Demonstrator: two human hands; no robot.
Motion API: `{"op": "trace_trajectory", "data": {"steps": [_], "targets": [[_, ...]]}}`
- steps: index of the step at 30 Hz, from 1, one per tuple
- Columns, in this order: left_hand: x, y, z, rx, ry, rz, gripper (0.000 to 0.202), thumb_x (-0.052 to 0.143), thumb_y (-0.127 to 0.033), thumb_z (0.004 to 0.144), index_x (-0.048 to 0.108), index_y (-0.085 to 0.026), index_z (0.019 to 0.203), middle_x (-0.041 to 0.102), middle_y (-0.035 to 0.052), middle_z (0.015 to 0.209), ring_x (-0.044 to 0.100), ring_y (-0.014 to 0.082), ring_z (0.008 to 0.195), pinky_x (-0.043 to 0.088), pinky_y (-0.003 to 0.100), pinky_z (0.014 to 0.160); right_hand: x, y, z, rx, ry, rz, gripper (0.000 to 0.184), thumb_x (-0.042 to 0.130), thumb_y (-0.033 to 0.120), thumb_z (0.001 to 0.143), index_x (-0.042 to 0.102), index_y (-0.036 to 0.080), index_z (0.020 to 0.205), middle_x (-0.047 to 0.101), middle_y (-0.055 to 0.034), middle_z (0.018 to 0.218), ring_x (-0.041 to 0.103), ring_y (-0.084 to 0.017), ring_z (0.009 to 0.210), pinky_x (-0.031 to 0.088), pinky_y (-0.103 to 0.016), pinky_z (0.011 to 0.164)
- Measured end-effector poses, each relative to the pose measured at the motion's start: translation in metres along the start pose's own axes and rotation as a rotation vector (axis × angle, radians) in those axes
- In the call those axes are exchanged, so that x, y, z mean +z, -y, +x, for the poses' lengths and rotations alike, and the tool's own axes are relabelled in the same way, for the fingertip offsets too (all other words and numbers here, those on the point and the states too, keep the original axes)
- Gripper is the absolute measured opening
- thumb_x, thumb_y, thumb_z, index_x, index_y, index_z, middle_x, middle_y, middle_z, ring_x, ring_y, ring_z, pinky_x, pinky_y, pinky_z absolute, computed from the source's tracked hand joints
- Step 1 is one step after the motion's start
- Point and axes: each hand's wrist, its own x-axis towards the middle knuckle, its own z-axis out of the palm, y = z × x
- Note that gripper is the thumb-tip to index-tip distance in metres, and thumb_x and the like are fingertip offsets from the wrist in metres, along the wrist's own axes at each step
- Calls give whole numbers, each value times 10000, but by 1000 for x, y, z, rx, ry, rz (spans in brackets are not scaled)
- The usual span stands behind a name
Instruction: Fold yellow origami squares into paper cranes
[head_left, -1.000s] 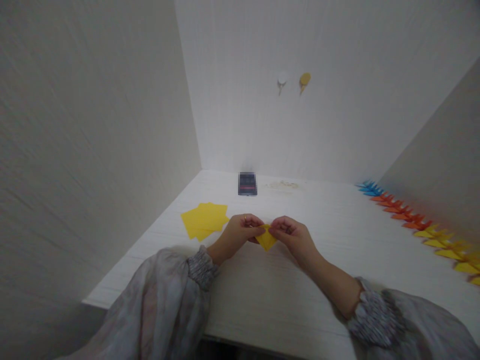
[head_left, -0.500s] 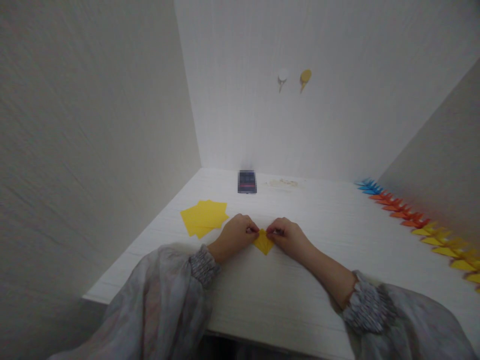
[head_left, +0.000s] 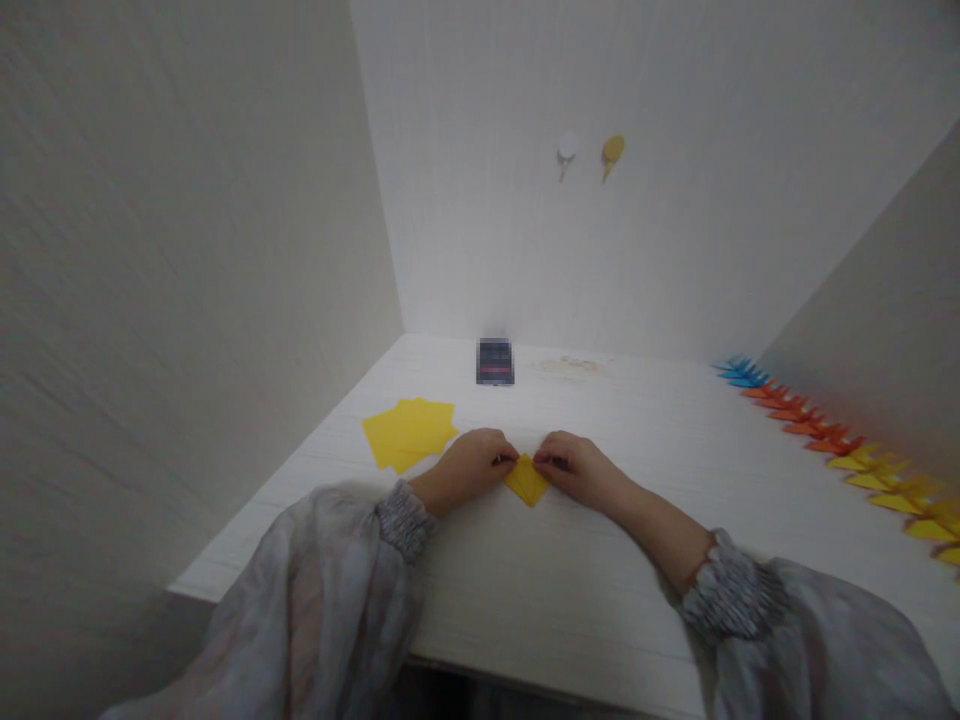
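Observation:
A small folded yellow origami paper point(head_left: 527, 482), diamond-shaped with creases running to its lower point, lies on the white table between my hands. My left hand point(head_left: 471, 465) pinches its upper left edge with thumb and forefinger. On the other side, my right hand point(head_left: 583, 468) is closed on the upper right edge in a similar pinch. The fingertips cover parts of the paper's top. Just left of my left hand, flat yellow paper sheets point(head_left: 409, 432) lie overlapping.
A dark blurred box-like object point(head_left: 495, 362) stands near the back wall. Folded paper cranes in blue point(head_left: 742, 372), orange point(head_left: 806, 418) and yellow point(head_left: 892, 485) form a row along the right side. Two hooks, one white point(head_left: 567, 148) and one yellow point(head_left: 613, 150), are on the wall.
Both hands keep their pinch on the folded paper, with only a very slight shift of the fingers and paper. The view has tilted a little.

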Motion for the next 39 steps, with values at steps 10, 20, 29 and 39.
{"op": "trace_trajectory", "data": {"steps": [10,20,29,39], "targets": [[-5,0,-6,144,52,92,210,471,-197,765,649,-179,876,601,50,848,526,140,810,416,243,702,4,-5,0,-203,15,-49,153,484,83,717,608,163,757,568,-65,786,503,-168,790,441,-292,718],[-11,-10,-7,222,107,268,182,459,-210,790,622,-189,866,563,42,849,497,153,842,418,249,666,-3,-4,-5,-344,41,-53,224,425,87,788,630,168,829,554,-81,796,490,-175,784,445,-307,698],[-18,-19,-9,213,126,335,206,425,-209,802,611,-194,891,549,43,854,509,151,785,415,245,626,-6,-2,-3,-328,91,-150,237,429,80,785,645,165,736,540,-70,768,474,-171,753,409,-297,668],[-20,-25,-8,198,127,405,359,285,-293,869,617,-167,921,565,75,829,520,157,709,379,250,560,-1,-5,-8,-118,0,-9,327,474,23,660,596,157,932,571,-56,810,512,-160,752,421,-286,699]]}}
